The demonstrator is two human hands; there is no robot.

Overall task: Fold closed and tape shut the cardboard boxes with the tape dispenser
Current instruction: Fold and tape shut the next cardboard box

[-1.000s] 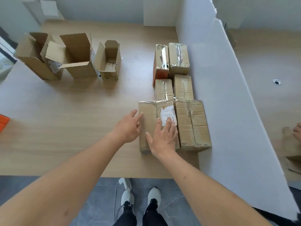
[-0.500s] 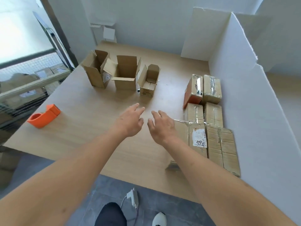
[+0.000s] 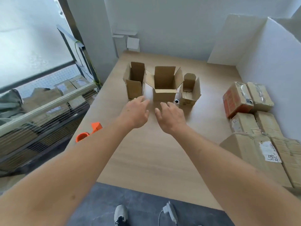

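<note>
Here the middle open box (image 3: 164,88) serves as the landmark: plain brown corrugated cardboard, squarish, its mouth facing up and all four flaps standing or splayed outward. Just left of it stands a taller, narrower open box (image 3: 134,82), its long axis upright, flaps raised. Just right of it sits a smaller open box (image 3: 189,93), also mouth up, with a small shiny round thing (image 3: 177,101) on the table between the two. Both bare hands hover in front of the middle box, above the smooth pale wood-grain table (image 3: 154,157): the left hand (image 3: 136,114) and the right hand (image 3: 171,117) are palm down, fingers loosely spread and reaching toward the boxes, grasping nothing. The orange plastic tape dispenser (image 3: 88,132) lies well to the left and nearer the person than the middle box, close to the table's left edge, partly hidden by the left forearm, its round end toward the person. Far right of the middle box, the taped boxes (image 3: 250,128) lie flat in close rows against a white foam-board wall (image 3: 276,70), their tops wrinkled with glossy tape.
</note>
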